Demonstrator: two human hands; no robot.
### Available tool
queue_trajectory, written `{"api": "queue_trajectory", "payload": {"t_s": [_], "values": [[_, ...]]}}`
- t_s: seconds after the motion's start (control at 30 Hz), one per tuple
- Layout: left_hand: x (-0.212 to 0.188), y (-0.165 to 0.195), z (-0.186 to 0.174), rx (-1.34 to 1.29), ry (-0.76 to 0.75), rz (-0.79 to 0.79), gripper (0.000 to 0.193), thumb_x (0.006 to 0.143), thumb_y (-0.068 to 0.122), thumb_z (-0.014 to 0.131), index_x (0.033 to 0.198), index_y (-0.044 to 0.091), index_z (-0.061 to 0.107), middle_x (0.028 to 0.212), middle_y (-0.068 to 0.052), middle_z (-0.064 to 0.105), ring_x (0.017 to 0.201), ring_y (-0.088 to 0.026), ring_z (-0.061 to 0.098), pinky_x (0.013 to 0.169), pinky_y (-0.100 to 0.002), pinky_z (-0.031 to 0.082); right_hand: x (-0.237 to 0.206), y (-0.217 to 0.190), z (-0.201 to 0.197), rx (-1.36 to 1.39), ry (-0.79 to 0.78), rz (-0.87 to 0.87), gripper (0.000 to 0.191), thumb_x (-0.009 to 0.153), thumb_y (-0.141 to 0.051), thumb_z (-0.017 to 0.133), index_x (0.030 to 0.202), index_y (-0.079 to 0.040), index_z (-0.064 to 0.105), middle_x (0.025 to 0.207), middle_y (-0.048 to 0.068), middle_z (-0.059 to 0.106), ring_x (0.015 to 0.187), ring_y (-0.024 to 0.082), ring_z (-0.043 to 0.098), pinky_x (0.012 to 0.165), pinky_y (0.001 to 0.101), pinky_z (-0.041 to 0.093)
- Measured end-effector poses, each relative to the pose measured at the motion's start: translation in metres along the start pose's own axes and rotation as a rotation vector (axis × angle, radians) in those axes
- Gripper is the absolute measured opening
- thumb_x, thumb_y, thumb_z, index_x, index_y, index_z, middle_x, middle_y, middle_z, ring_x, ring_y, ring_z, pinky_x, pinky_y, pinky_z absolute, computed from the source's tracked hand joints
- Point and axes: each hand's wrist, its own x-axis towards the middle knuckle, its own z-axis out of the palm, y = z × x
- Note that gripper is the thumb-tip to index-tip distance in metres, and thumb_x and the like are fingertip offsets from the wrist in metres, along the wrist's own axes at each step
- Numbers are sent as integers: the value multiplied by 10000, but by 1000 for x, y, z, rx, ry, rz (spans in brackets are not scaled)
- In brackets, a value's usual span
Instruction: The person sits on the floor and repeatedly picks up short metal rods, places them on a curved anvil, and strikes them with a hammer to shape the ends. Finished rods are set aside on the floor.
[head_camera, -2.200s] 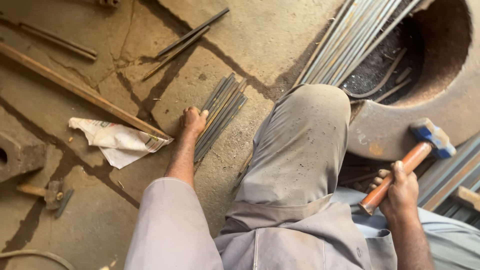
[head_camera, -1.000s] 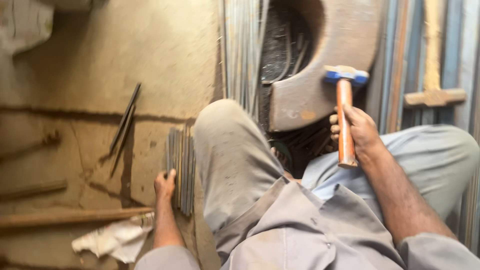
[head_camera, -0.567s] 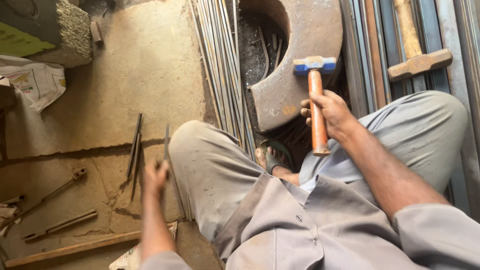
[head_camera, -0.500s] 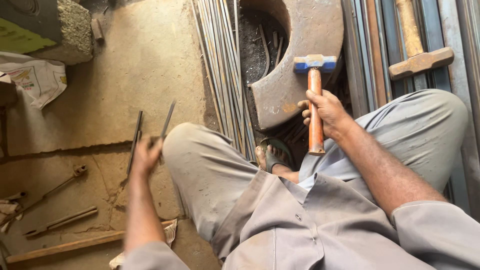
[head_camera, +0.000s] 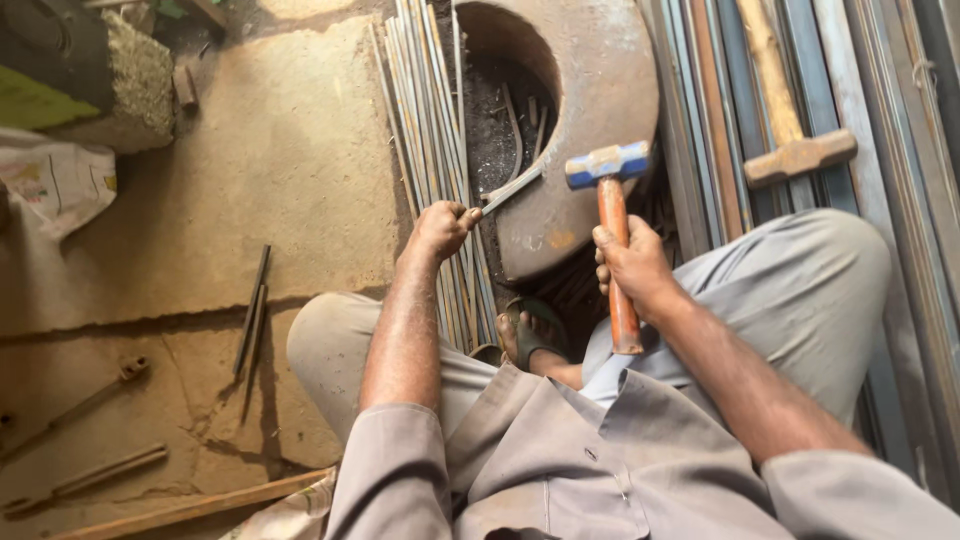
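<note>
While the left hand (head_camera: 442, 228) pinched one thin metal rod (head_camera: 512, 188) laid across the rusty round steel block (head_camera: 600, 130), the right hand (head_camera: 632, 268) clenched the orange handle of one blue-headed hammer (head_camera: 607, 165) just above it. A second hammer (head_camera: 795, 155) lay far right on flat bars; two short rods (head_camera: 252, 312) lay left on the floor.

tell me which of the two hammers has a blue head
The hammer in the right hand, orange-handled with a blue head; the other hammer lies unheld, brown.
</note>
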Motion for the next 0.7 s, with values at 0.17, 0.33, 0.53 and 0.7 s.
{"api": "queue_trajectory", "payload": {"t_s": [0.17, 0.33, 0.53, 0.7], "values": [[15, -14, 0, 153, -10, 6, 439, 1035, 476, 630, 1010, 62, 773, 946, -196, 732, 849, -298, 677, 803, -470, 560, -10, -37, -2, -231, -23, -477, 237, 1096, -217, 553, 1267, -77, 468, 825, 13, 573, 584, 107, 581, 495, 267, 515], [14, -17, 6, 59, -37, -7, 416, 982, 482, 636, 1005, 92, 778, 918, -156, 749, 849, -258, 703, 799, -451, 556, 25, -27, 6, -638, 142, -844, 374, 1164, -206, 565, 1429, -67, 341, 904, 106, 671, 724, 204, 719, 609, 330, 581], [26, -11, 3, 18, -76, -79, 397, 1002, 474, 617, 1054, 120, 790, 978, -191, 741, 911, -374, 713, 814, -539, 573, 47, -4, 0, -932, 39, -655, 458, 1129, -278, 657, 1468, -158, 374, 1102, 258, 743, 997, 387, 750, 825, 528, 616], [21, -20, 6, 64, -22, 35, 415, 984, 461, 655, 1089, 77, 772, 980, -219, 737, 897, -343, 700, 835, -475, 541, 40, -7, 4, -733, 56, -632, 412, 1121, -306, 562, 1436, -124, 367, 948, 169, 716, 800, 289, 758, 670, 411, 644]]}}
